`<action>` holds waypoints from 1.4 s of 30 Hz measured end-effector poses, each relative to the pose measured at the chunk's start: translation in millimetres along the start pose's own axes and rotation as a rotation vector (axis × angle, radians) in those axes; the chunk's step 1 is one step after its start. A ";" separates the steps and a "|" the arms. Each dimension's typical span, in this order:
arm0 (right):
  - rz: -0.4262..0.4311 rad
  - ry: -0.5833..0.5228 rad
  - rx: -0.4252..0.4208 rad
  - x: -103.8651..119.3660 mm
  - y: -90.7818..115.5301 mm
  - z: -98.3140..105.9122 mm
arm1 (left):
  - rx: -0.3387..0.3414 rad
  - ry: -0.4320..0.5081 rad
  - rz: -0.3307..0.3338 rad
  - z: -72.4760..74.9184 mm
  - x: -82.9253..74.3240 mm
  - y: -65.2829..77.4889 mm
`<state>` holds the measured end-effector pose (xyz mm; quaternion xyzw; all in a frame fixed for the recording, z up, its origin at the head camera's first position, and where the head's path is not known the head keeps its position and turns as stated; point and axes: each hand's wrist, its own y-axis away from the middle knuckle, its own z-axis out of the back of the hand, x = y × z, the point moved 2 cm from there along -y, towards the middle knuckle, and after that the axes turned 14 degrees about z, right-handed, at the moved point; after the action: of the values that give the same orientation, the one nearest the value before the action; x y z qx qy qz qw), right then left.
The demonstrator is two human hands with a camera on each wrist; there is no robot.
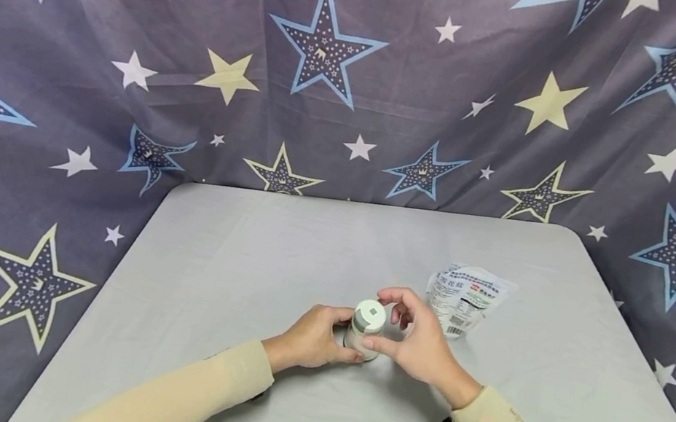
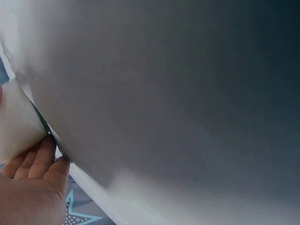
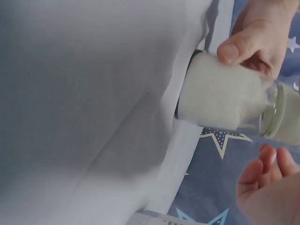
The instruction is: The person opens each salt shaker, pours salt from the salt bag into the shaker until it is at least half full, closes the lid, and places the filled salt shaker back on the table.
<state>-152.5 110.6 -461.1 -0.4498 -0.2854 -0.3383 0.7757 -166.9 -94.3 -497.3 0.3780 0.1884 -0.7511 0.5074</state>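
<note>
A clear jar (image 3: pixel 220 91) filled with white grains stands upright on the table, topped by a pale green lid (image 1: pixel 371 314). My left hand (image 1: pixel 315 336) grips the jar's body from the left, thumb on the near side. From the right, my right hand (image 1: pixel 421 340) holds the lid between thumb and index finger, its other fingers curled clear of the jar. The left wrist view shows part of the jar (image 2: pixel 21 124) beside the left hand's fingers. Just behind the right hand stands a white printed bag of salt (image 1: pixel 466 298).
The table (image 1: pixel 279 246) has a light grey cover. A dark star-patterned curtain (image 1: pixel 337 130) hangs along its back and sides. Both forearms come in from the near edge in beige sleeves (image 1: pixel 197 388).
</note>
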 end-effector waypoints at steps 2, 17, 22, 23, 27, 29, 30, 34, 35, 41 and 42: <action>0.014 -0.023 0.025 -1.6 -1.1 1.7 | 0.001 0.003 0.004 0.1 0.0 0.0; 0.065 -0.032 0.140 -4.3 -5.6 4.9 | 0.003 -0.007 0.018 -0.9 1.3 -0.6; 0.054 -0.050 0.131 -5.1 -4.0 4.2 | 0.005 -0.008 0.017 -1.6 1.9 -1.1; 0.049 -0.051 0.126 -5.0 -3.6 4.0 | 0.004 -0.010 0.015 -1.7 2.4 -1.2; 0.047 -0.052 0.097 -4.5 -2.3 2.1 | 0.001 -0.009 0.009 -2.1 3.5 -1.0; 0.054 -0.048 0.078 -4.3 -1.6 0.6 | 0.001 -0.003 0.005 -2.1 3.8 -0.9; 0.059 -0.045 0.067 -4.6 -1.2 -0.3 | 0.002 0.000 0.004 -2.1 3.7 -0.8; 0.043 -0.046 0.015 -4.2 -0.1 -3.5 | 0.005 0.006 -0.003 -1.9 3.9 -1.0; 0.033 -0.043 0.002 -4.2 0.2 -4.3 | 0.002 0.004 -0.006 -2.0 4.1 -1.0; -0.007 0.027 -0.044 -2.0 2.5 -8.3 | 0.003 -0.002 -0.001 -2.1 3.9 -1.3; -0.004 0.046 -0.048 -1.8 2.9 -8.8 | 0.005 0.002 0.003 -1.9 3.7 -1.2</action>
<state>-150.1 104.3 -467.7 -0.4600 -0.2602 -0.3569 0.7703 -168.0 -94.8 -501.5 0.3801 0.1865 -0.7505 0.5074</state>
